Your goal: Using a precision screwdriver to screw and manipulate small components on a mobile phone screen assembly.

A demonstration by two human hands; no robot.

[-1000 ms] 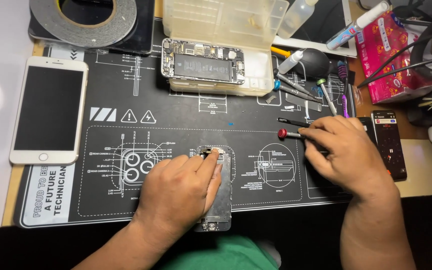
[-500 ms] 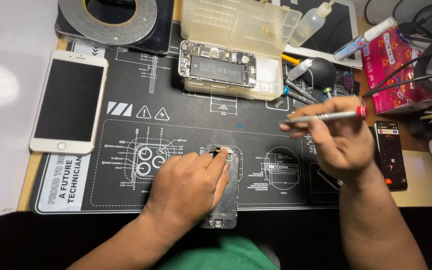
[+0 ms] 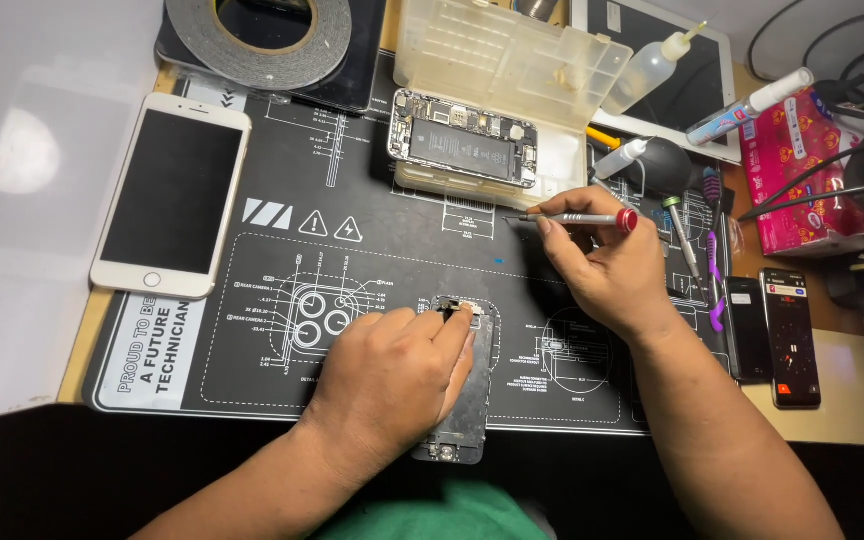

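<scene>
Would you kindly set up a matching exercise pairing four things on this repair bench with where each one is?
Things:
1. screwdriver
2. white phone
3. roll of tape
4. phone panel

Places:
A. lying face up at the mat's left edge
B. under the left hand
C. held in the right hand
D. at the mat's far edge, top left

Pairs: 1-C, 2-A, 3-D, 4-B

Wooden counter under bright overhead light
A black repair mat (image 3: 372,170) covers the counter (image 3: 857,385); a pale glare spot (image 3: 17,160) lies at left.
</scene>
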